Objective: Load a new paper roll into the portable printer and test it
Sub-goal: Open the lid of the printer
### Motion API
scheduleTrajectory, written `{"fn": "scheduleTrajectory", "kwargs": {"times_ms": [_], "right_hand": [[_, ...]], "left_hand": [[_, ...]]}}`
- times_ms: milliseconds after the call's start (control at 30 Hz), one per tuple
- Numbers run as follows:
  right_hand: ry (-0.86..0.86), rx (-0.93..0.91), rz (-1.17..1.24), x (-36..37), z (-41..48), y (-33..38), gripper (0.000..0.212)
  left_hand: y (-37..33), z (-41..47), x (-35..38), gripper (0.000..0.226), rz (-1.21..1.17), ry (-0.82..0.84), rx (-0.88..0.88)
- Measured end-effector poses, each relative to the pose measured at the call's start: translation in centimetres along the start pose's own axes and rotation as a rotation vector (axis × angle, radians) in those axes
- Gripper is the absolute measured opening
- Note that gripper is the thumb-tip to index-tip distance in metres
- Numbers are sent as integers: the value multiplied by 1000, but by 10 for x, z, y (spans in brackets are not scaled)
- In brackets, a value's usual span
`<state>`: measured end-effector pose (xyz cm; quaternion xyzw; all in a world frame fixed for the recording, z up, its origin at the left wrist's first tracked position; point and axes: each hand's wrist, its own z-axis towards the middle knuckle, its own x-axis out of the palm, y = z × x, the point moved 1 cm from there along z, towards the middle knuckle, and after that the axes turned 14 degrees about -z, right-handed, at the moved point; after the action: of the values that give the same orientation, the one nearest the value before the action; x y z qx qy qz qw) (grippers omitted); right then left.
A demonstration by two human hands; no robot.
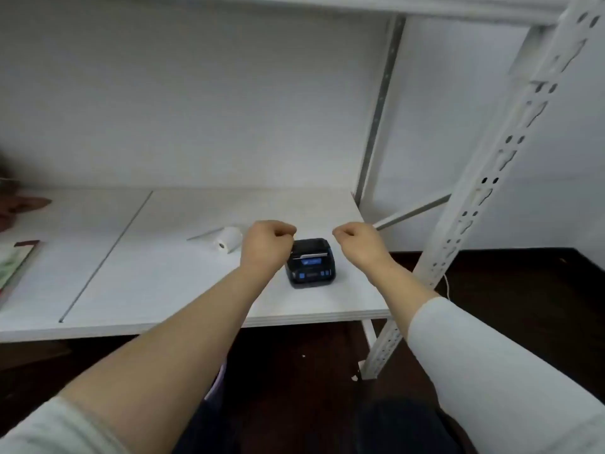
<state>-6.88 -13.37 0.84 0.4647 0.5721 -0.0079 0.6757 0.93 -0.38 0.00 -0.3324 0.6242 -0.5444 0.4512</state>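
A small black portable printer with a lit blue display sits on the white shelf board, its lid closed. A white paper roll lies on its side just left of it, with a loose strip trailing to the left. My left hand hovers beside the printer's left edge, fingers curled into a loose fist, hiding part of that side. To the printer's upper right my right hand is also curled. Nothing shows in either hand.
A white perforated rack post slants down at the right, close to my right forearm. A shelf runs overhead. A book or pad lies at the far left edge, with a brownish object behind it. Dark floor lies below.
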Motion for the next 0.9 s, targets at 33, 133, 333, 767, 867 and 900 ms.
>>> {"fn": "scheduleTrajectory", "kwargs": {"times_ms": [33, 133, 333, 767, 867, 900], "right_hand": [[8, 28, 28, 8, 6, -6, 31], [17, 115, 129, 30, 23, -26, 30], [-20, 389, 524, 71, 54, -58, 30], [41, 339, 578, 122, 76, -91, 30], [34, 353, 558, 118, 70, -89, 28], [20, 361, 565, 118, 67, -89, 28]], "left_hand": [[10, 5, 1, 34, -17, -7, -36], [47, 20, 7, 34, -93, -69, -146], [96, 39, 31, 36, -269, -103, -275], [140, 63, 68, 38, -413, -55, -341], [139, 59, 69, 35, -414, -113, -321], [140, 57, 69, 36, -408, -134, -315]]}}
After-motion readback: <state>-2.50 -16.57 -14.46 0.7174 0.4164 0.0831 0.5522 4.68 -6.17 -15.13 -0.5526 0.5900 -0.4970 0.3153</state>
